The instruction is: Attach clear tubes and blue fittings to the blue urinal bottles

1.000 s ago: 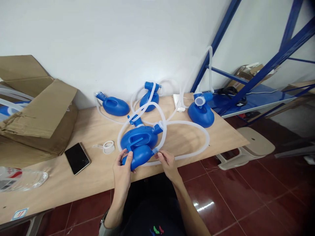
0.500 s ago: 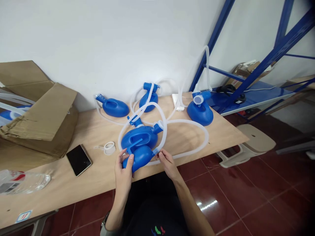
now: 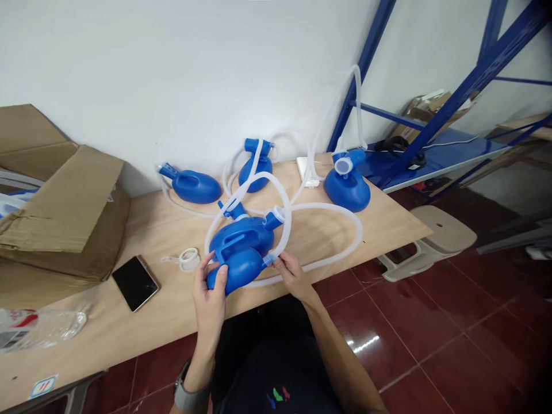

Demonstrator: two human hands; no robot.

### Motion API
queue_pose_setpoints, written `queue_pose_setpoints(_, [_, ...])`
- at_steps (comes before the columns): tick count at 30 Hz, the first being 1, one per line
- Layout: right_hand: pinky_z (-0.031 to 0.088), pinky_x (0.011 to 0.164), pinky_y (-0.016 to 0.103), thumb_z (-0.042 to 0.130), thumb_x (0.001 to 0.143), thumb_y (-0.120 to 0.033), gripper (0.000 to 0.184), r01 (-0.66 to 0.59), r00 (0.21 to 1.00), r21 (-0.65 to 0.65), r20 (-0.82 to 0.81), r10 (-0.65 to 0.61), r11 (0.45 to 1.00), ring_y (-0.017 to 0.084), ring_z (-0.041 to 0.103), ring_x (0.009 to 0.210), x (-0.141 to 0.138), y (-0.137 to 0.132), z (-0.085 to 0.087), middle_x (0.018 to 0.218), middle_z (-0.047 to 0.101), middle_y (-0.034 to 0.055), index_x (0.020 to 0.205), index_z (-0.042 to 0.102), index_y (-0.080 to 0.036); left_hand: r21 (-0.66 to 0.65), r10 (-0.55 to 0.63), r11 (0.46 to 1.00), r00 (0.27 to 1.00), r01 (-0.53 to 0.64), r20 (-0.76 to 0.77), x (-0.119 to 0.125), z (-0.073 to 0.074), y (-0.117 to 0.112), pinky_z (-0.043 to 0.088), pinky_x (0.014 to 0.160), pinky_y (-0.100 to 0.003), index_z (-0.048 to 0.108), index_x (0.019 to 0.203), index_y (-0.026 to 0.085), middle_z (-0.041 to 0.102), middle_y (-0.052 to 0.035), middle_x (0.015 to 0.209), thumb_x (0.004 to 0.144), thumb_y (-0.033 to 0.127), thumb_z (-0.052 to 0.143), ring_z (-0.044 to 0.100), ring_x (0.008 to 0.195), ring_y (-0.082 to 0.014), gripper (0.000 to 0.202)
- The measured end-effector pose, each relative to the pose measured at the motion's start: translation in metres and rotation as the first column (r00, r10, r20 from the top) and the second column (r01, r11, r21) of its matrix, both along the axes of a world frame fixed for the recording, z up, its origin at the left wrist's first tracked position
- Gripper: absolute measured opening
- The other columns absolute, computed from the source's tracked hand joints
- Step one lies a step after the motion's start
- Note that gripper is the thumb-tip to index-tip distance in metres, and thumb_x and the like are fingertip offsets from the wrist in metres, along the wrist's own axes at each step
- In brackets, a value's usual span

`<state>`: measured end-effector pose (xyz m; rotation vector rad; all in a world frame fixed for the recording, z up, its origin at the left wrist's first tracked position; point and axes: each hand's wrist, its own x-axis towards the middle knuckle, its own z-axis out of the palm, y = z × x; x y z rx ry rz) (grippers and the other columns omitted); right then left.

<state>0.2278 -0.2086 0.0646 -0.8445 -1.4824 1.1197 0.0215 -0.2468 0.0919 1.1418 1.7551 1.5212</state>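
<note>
My left hand (image 3: 209, 290) is wrapped round the left end of a blue plastic urinal bottle (image 3: 241, 273), tilted above the table's front edge. My right hand (image 3: 293, 275) pinches the end of a translucent hose (image 3: 286, 221) at this bottle's small spout; its fingertips are partly hidden. The hose loops up and over to the left. Directly behind the held bottle is another blue urinal bottle (image 3: 263, 236), with a wide blue neck and a white ring at its mouth.
More blue bottles stand along the wall: one at left (image 3: 198, 187), one in the middle (image 3: 255, 174), one at right (image 3: 348, 190). A white strap coil (image 3: 188, 259), a phone (image 3: 135, 283), a water bottle (image 3: 47, 328) and an open carton (image 3: 64, 201) are on the left. A blue rack (image 3: 366, 69) is at right.
The view has shifted slightly, so the table and its things appear a little further left. Both hands keep their holds, and the bottle has tilted only slightly, if at all.
</note>
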Motion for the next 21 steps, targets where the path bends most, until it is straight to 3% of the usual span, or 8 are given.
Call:
queue_pose_setpoints(4, [0.045,0.072,0.031,0.049,0.105,-0.053,0.040,0.000,0.999,-0.100,-0.037,-0.003,0.995,0.018,0.055,0.073,-0.006,-0.007,0.002,0.077,0.058,0.0015,0.082,0.060,-0.023,0.169,0.074,0.984,0.987,-0.049,-0.145,0.001,0.000,-0.002,0.053,0.097,-0.039,0.065,0.129,0.022,0.070,-0.0041,0.098,0.086,0.053,0.072,0.069,0.097,-0.0230,0.053])
queue_pose_setpoints(8, [0.047,0.076,0.032,0.052,0.104,-0.055,0.041,-0.012,0.992,-0.194,-0.124,-0.012,0.981,0.019,0.058,0.075,-0.009,-0.011,-0.003,0.076,0.060,0.0019,0.080,0.061,-0.022,0.266,0.102,0.964,0.946,-0.017,-0.307,0.002,-0.009,-0.005,0.054,0.095,-0.038,0.062,0.134,0.023,0.072,-0.0060,0.109,0.090,0.048,0.071,0.070,0.099,-0.0229,0.051])
queue_pose_setpoints(12, [0.049,0.077,0.033,0.057,0.101,-0.057,0.042,0.034,0.980,-0.253,-0.183,-0.083,0.967,0.018,0.057,0.071,-0.001,-0.005,-0.015,0.073,0.061,0.0015,0.079,0.064,-0.022,0.442,0.168,0.889,0.818,0.115,-0.551,-0.009,-0.023,-0.004,0.058,0.085,-0.036,0.058,0.140,0.023,0.073,-0.0073,0.111,0.088,0.042,0.075,0.073,0.090,-0.0223,0.058])
queue_pose_setpoints(15, [0.051,0.080,0.035,0.061,0.098,-0.061,0.043,0.057,0.964,-0.276,-0.236,-0.125,0.959,0.021,0.062,0.076,0.010,0.002,-0.021,0.074,0.062,0.0019,0.079,0.065,-0.023,0.498,0.191,0.835,0.725,0.234,-0.662,-0.022,-0.023,-0.001,0.058,0.079,-0.033,0.058,0.140,0.022,0.074,-0.0081,0.110,0.087,0.041,0.076,0.073,0.083,-0.0214,0.059])
queue_pose_setpoints(19, [0.053,0.094,0.042,0.061,0.095,-0.066,0.043,-0.147,0.929,-0.282,-0.369,0.035,0.948,0.026,0.068,0.098,0.014,0.008,-0.015,0.094,0.071,0.0063,0.102,0.072,-0.025,0.448,0.156,0.877,0.781,0.172,-0.605,-0.025,-0.008,0.005,0.058,0.084,-0.037,0.059,0.139,0.020,0.073,-0.0086,0.109,0.092,0.043,0.068,0.073,0.089,-0.0228,0.053])
queue_pose_setpoints(21, [0.053,0.099,0.046,0.061,0.091,-0.073,0.054,-0.197,0.877,-0.296,-0.479,0.033,0.935,0.028,0.068,0.108,0.009,0.009,-0.006,0.110,0.072,0.0077,0.120,0.068,-0.027,0.411,0.136,0.899,0.794,0.153,-0.592,-0.018,-0.004,0.005,0.059,0.086,-0.039,0.061,0.135,0.020,0.074,-0.0080,0.109,0.090,0.046,0.071,0.073,0.090,-0.0234,0.053])
